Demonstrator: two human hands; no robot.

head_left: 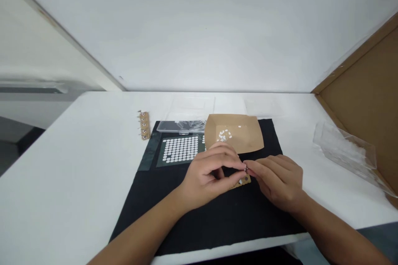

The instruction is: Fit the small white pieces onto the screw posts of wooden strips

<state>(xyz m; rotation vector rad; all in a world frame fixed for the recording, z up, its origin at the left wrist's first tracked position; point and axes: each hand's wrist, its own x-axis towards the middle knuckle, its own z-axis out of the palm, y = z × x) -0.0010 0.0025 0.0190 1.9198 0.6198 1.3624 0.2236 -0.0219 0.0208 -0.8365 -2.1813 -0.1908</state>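
Note:
My left hand and my right hand meet over the black mat, thumb and fingertips pinched together. Between the fingertips sits a tiny, shiny dark piece, too small to name. Just below them a small tan strip shows in part, with a white spot and a dark spot on it; my hands cover the rest. Behind my left hand lies a dark sheet with rows of white oval stickers. A brown paper tray holding several loose white ovals stands just beyond my fingers.
Far left, a tan strip with several metal studs lies on the white table. An open clear plastic case with small clear pieces rests behind the mat. At right are a clear plastic box and a cardboard panel.

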